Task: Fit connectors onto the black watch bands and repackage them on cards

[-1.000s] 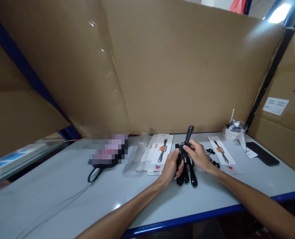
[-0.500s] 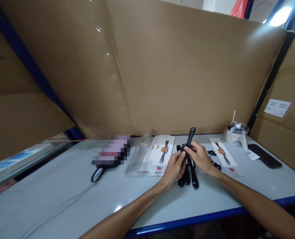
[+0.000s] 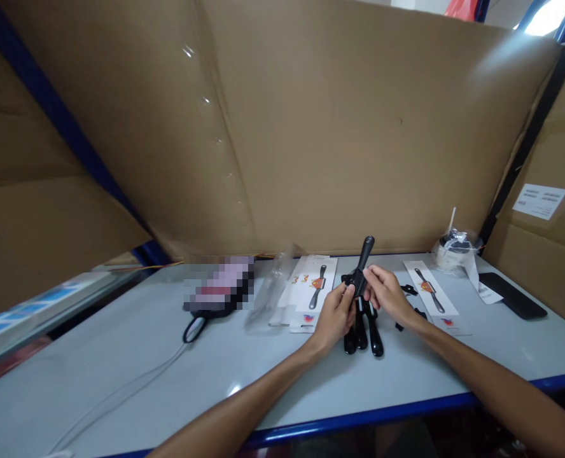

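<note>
Both hands meet over the middle of the grey table point(image 3: 120, 356). My left hand point(image 3: 333, 315) and my right hand point(image 3: 387, 296) are closed on one black handled tool point(image 3: 362, 261), whose handle points up and away. Under the hands lie a few more black handled tools point(image 3: 366, 334) side by side. A white printed card point(image 3: 318, 286) with a picture of the tool lies just left of my left hand. Another such card point(image 3: 428, 289) lies right of my right hand, with small black parts point(image 3: 409, 290) beside it.
A tall cardboard sheet point(image 3: 311, 127) walls the back of the table. A dark pouch with a loop and cable point(image 3: 201, 318) lies at the left, clear plastic bags point(image 3: 268, 289) beside it. A tape roll in plastic point(image 3: 452, 251) and a black phone point(image 3: 511, 294) lie at the right. Cardboard boxes point(image 3: 550, 210) stand right.
The hands have kept their hold on the black tool and shifted their fingers a little on it; the view has drifted slightly to the left.
</note>
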Demonstrator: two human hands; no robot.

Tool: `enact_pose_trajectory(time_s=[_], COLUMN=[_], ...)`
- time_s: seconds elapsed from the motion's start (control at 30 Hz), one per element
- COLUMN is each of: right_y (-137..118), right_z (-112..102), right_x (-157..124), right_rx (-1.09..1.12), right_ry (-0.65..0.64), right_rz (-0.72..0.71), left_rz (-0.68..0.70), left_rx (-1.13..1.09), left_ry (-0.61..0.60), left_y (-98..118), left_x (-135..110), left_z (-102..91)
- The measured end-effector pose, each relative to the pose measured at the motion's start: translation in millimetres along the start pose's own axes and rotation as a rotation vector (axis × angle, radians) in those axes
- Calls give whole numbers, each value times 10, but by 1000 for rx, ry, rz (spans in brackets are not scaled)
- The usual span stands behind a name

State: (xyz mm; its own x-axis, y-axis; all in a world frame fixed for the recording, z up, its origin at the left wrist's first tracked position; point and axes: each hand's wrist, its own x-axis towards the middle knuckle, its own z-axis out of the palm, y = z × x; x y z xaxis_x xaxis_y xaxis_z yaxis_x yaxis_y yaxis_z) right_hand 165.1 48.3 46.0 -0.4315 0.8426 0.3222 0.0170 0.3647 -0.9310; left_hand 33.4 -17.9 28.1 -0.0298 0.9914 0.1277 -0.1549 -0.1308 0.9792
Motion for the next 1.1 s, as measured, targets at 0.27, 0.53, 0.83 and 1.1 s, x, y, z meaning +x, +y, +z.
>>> enact_pose_trajectory(time_s=[0.27, 0.53, 0.83, 1.1], right_y=[-21, 13, -3, 1], right_z=[-93, -87, -65, -59], right_x=[33, 18, -4, -9], right_rx=[90, 94, 71, 82], right_ry=[-189, -170, -164, -166], right_rz=[61, 23, -34, -42], left_rz=[7, -8, 10, 9], left_rx=[-31, -33, -2, 6], left_ry=[26, 5, 4, 18], left_y=[3, 14, 13, 25], left_x=[18, 11, 19, 9], left_z=[-53, -25, -36, -19])
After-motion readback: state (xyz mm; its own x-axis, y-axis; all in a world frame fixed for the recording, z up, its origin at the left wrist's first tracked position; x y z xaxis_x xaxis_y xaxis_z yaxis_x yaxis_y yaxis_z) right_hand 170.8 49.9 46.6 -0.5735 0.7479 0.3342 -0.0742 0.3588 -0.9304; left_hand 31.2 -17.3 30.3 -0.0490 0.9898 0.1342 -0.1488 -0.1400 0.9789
